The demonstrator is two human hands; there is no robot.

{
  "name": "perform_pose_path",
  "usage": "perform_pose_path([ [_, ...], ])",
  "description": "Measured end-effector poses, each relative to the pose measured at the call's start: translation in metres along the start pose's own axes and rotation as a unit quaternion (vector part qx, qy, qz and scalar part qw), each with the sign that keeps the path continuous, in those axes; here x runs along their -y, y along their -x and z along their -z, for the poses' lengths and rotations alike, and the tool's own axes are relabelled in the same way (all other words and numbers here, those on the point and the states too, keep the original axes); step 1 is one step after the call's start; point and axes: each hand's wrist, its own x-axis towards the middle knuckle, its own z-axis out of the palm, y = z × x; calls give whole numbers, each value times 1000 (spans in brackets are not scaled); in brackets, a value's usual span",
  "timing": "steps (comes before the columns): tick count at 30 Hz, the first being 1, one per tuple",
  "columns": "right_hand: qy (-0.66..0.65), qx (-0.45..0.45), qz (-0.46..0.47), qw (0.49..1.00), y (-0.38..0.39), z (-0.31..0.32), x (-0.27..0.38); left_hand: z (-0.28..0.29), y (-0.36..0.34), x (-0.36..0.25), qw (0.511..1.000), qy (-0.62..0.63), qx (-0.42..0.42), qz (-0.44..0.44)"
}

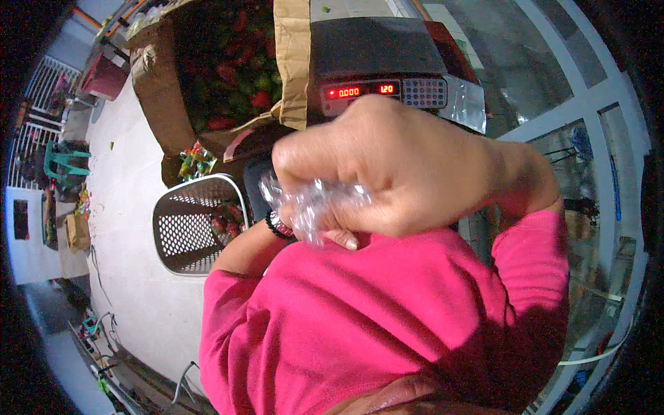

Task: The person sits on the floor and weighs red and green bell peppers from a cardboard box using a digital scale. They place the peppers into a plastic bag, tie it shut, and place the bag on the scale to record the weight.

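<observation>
My right hand [387,162] is raised in front of my chest, its fingers closed around a crumpled clear plastic bag [310,205]. The bag bunches out below the knuckles and catches the light. Behind it is my left hand [341,239], mostly covered by the plastic and the right hand. One fingertip of it shows against the bag's lower edge, and a dark beaded bracelet with a watch-like band circles its wrist. The fingers appear bent in at the plastic. Just beyond my right hand stands a dark weighing scale [373,48] with a lit red display and a keypad.
An open cardboard box [158,104] full of small red and green produce stands at the far left of the scale. Below it, a white perforated basket [164,238] has some reddish items at its bottom. A green plastic chair [66,162] is farther left; metal-framed glass panels [588,83] line the right.
</observation>
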Motion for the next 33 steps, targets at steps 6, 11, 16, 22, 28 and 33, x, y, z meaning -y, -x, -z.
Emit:
perform_pose_path([
  [6, 63, -62, 7, 996, -16, -15, 6, -12, -8, 26, 997, -62, 24, -36],
  [11, 96, -105, 68, 988, -23, -17, 0, -13, -26, 51, 976, -177, -19, -127],
  [16, -143, -11, 66, 987, 15, 40, -46, -1, -35, 19, 999, -37, -15, -3],
  [22, 237, 64, -54, 968, 61, -48, -120, -4, -34, 20, 968, -182, -56, -164],
  [28, 281, 30, -23, 959, 48, -57, -76, -20, -17, 23, 976, -196, -10, -92],
  [33, 198, -30, 13, 980, 35, -80, -77, -26, -9, 34, 991, -126, -19, -49],
])
